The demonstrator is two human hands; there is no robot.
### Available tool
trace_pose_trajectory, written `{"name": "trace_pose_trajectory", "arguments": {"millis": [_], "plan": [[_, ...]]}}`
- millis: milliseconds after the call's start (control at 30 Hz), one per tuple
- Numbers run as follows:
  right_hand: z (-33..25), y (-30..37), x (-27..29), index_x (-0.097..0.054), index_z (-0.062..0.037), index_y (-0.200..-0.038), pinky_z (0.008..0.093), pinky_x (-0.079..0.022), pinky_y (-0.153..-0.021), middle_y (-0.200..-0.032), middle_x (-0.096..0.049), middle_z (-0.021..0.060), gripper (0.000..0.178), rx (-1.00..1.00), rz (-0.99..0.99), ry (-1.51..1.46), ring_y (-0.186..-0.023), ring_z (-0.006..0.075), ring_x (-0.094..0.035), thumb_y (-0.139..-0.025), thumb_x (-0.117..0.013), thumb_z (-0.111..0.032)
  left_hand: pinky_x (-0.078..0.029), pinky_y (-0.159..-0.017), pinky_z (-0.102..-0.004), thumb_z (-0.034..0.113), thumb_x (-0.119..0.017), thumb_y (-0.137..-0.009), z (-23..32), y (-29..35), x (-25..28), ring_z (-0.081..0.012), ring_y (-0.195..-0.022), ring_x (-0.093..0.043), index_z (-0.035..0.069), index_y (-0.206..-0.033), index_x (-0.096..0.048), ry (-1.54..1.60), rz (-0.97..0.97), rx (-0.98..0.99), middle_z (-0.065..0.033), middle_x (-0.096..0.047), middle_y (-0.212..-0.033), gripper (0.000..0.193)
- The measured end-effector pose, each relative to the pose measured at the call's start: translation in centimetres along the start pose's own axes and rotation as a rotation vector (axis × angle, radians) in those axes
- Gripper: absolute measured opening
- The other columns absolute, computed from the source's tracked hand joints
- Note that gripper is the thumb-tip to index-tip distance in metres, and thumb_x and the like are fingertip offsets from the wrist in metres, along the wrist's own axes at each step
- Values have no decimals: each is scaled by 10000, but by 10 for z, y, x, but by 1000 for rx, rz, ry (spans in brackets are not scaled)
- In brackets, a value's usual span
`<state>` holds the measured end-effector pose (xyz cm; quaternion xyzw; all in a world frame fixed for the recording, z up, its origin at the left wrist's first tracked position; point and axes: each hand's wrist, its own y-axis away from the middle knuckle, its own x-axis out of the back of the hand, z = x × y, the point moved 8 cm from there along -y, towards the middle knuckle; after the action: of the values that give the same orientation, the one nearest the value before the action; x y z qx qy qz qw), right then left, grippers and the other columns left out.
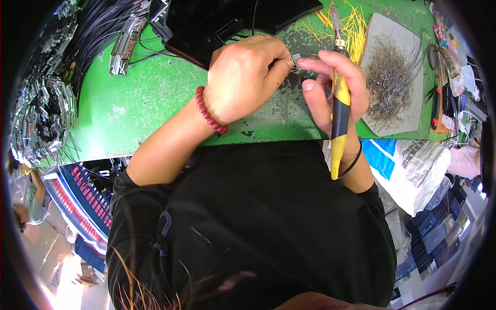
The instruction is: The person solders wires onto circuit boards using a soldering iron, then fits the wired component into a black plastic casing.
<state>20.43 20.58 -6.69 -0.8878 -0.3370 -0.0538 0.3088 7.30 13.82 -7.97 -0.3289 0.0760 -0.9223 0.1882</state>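
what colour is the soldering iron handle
The soldering iron handle is yellow and black, seen best in the head view.

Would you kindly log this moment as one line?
left hand: pinching small part; right hand: holding yellow-black soldering iron; surface: green workbench

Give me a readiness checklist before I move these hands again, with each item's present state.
1. Yellow-and-black, pen-shaped soldering iron in the right hand: ok.
2. Iron's slim metal tip directed away from both hands: ok, it points up the picture.
3. Tip clear of the loose, thin yellow wires: cannot tell; they lie close around it in this view.
4. Left hand firm on the small silvery piece: cannot tell, fingers cover most of it.
5. Iron cool or hot: cannot tell.
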Motion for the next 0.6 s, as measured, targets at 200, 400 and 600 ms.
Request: {"name": "trace_pose_trajectory", "arguments": {"millis": [200,400,600], "plan": [[1,0,-4,-592,19,-1129,182,-370,-467,-919,-716,87,402,-36,-32,-3,-516,40,-448,-774,-747,-87,-517,-616,-406,139,-643,-805,0,1,0,-302,-717,-637,50,-764,-637,-11,3,0,-104,-628,-751,98],[9,0,7,-562,4,-1155,165,-353,-468,-912,-722,91,416,-105,37,-78,-504,21,-417,-783,-738,-57,-511,-600,-397,126,-647,-801,0,2,2,-299,-709,-636,49,-766,-634,16,18,8,-102,-625,-746,86],[12,4,5,-541,3,-1172,163,-365,-481,-932,-714,126,413,-182,20,-149,-539,17,-479,-806,-721,-53,-501,-582,-370,116,-663,-786,-2,1,1,-272,-679,-627,50,-768,-628,80,5,42,-86,-621,-740,76]]}}
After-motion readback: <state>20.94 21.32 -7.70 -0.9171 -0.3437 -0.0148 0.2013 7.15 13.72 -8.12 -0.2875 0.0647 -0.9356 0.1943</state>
